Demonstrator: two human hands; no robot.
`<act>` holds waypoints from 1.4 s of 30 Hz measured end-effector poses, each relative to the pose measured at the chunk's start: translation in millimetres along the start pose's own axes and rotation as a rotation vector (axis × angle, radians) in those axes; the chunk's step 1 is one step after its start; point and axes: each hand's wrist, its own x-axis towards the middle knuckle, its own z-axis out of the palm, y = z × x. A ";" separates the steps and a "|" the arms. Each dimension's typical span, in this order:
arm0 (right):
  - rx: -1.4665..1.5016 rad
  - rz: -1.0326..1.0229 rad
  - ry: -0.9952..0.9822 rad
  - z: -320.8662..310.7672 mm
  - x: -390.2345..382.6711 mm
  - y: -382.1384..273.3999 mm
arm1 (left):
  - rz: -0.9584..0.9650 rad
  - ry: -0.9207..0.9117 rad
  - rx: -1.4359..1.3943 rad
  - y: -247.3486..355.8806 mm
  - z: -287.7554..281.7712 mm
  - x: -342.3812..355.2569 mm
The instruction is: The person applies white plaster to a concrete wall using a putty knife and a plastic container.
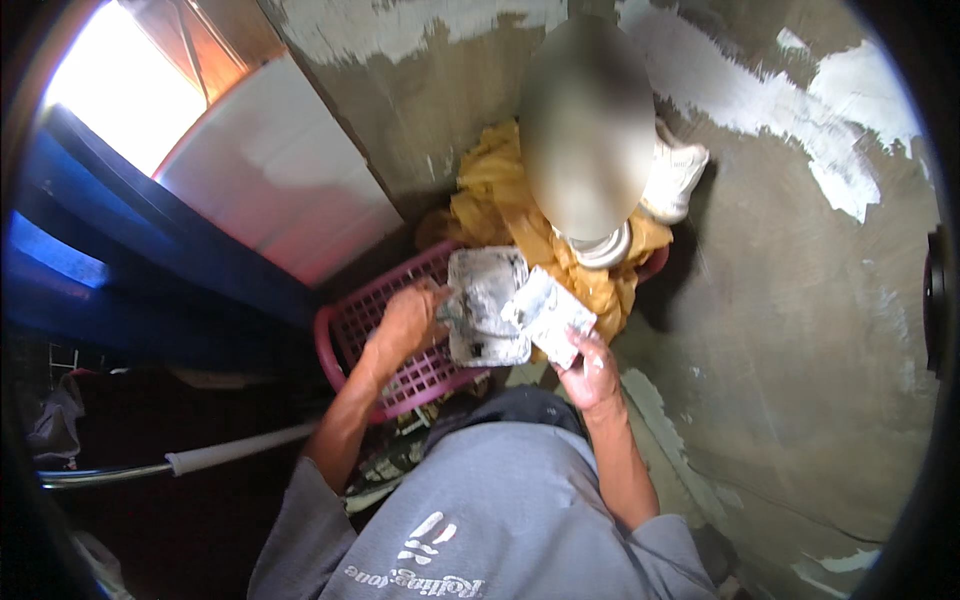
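The tray [490,290] is over a pink basket [328,345] near white-patched walls [800,320]; left hand [408,320] at the tray's edge, grip unclear; right hand [588,374] grasping a whitish board [550,312].

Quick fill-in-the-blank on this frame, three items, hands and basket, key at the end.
1. The left hand is at the picture's ____ side of the smeared shallow tray.
2. The right hand holds a flat, smeared piece whose main colour is ____.
3. The perforated plastic basket beneath the tray is coloured ____.

Missing words: left; white; pink.
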 end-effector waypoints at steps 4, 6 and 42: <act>0.040 0.044 -0.050 21.7 12.6 3.8 | -0.008 0.081 -0.042 0.6 -1.0 -9.2; 0.054 0.048 -0.054 38.5 20.1 -3.1 | -0.015 0.302 -0.119 23.0 -21.1 -13.1; -1.430 -2.488 -0.100 460.7 148.3 -109.9 | -0.480 1.135 -0.321 10.8 4.9 -131.4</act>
